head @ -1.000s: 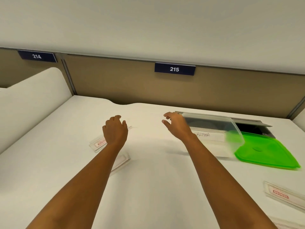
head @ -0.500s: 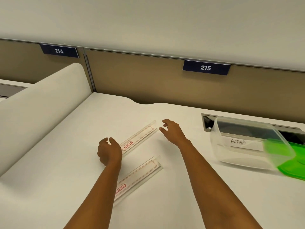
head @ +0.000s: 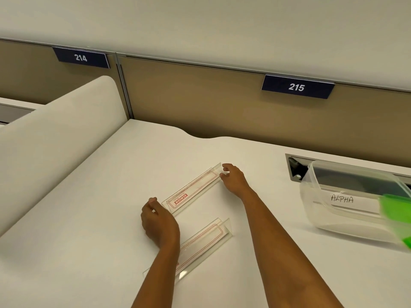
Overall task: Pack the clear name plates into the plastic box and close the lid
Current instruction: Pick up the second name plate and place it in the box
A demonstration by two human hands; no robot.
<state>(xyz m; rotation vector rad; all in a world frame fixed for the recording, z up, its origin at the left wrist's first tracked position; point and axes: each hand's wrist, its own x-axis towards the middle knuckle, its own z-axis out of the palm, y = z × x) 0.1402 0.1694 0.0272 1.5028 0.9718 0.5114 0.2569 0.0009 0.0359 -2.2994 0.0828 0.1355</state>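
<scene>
Two clear name plates with red printed inserts lie on the white desk. The far name plate (head: 193, 192) runs diagonally between my hands. My left hand (head: 159, 222) curls its fingers on that plate's near-left end. My right hand (head: 233, 179) pinches its far-right end with thumb and forefinger. The near name plate (head: 203, 243) lies just in front, partly hidden under my left forearm. The clear plastic box (head: 355, 169), labelled ALPHA, stands open at the right. Its green lid (head: 398, 221) shows at the right edge, in front of the box.
A recessed cable slot (head: 294, 167) is set into the desk behind the box. A tan partition (head: 200, 103) with tags 214 and 215 closes the back. A white curved divider (head: 55, 130) rises along the left side.
Both hands have come in onto the ends of the far name plate, the right from beyond it, the left from beside it. The view has swung left, so the box sits at the right edge.
</scene>
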